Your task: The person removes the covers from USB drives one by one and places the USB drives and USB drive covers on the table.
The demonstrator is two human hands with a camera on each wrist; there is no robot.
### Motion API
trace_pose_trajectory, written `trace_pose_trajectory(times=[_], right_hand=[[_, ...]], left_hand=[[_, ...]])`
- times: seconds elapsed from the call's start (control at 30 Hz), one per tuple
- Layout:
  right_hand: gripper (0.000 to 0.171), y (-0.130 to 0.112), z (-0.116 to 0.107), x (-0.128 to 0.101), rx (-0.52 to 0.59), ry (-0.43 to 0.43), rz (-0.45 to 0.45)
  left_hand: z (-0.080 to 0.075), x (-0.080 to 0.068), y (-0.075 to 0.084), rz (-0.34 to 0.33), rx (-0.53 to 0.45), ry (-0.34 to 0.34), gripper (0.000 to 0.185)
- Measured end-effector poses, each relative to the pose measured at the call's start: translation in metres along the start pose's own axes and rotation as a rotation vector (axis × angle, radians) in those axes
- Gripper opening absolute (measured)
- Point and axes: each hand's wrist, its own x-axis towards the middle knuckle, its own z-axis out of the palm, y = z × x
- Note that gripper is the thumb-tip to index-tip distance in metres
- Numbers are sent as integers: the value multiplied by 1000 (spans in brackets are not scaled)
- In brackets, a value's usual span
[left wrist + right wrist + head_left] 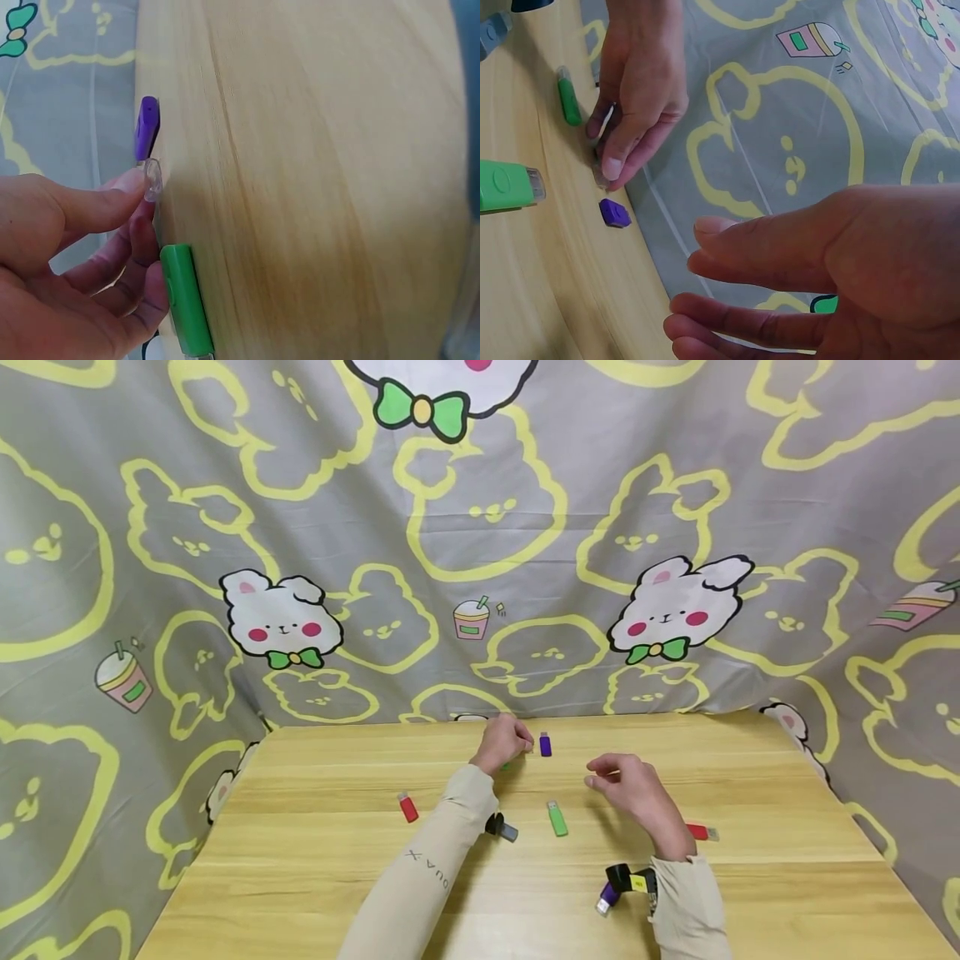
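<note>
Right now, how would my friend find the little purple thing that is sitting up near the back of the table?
Start at the wooden table and go to its far edge by the bunny cloth. Just right of the person's left hand sits a small purple USB stick, apart from the fingers. The nearby sticks are green or red, and the other purple one lies close by the right wrist.

1. A makeshift recording corner, not a lived-in room: a cartoon bunny-print cloth (480, 552) curtains off all sides.
2. A plain wooden tabletop (315, 877) carries scattered small USB sticks (557, 818).
</note>
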Motion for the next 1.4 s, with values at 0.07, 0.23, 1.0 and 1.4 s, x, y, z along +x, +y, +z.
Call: trace_pose_trajectory(times=[0.07, 0.23, 1.0, 1.4], right_hand=[[26, 0, 1, 0, 1, -2, 3], [26, 1, 2, 0, -1, -3, 0], [40, -9, 16, 3, -16, -17, -30], [48, -12, 34, 6, 16, -62, -16]], left_hand=[[0, -1, -1, 3, -10, -1, 5], [-6, -6, 0, 6, -50, -6, 9], [-40, -81, 1, 125, -386, 221, 22], [-48, -106, -2, 90, -457, 267, 22]])
